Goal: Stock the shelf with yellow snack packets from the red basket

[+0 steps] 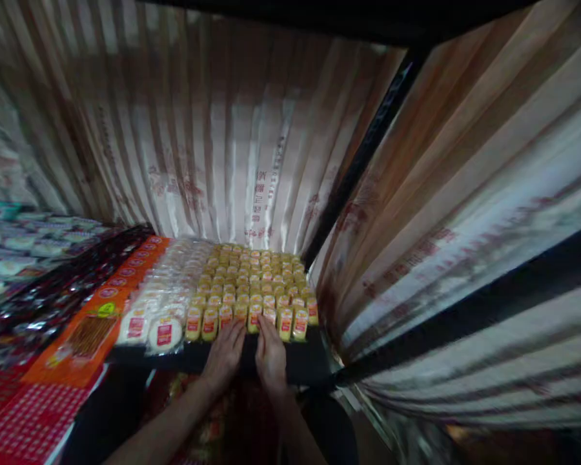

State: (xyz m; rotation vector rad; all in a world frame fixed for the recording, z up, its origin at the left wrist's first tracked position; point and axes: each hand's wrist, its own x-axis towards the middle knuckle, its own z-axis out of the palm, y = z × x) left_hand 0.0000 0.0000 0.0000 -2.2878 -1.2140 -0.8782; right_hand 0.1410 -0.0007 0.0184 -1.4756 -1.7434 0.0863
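Both my hands rest at the front edge of a dark shelf (pixel 310 368) stacked with small yellow packets with red labels (pixel 252 278). My left hand (pixel 225 354) lies with its fingers stretched against the front row of packets. My right hand (pixel 270 352) lies beside it, fingers also extended onto the front row. Neither hand visibly grips a packet.
White round packets with red labels (pixel 162 303) sit left of the yellow ones. Orange snack bags (pixel 94 323), dark packets (pixel 43 303) and pale packets (pixel 24 242) fill the left. Hanging plastic bags (pixel 232 142) form the back and right walls. A black upright (pixel 363 155) stands at the corner.
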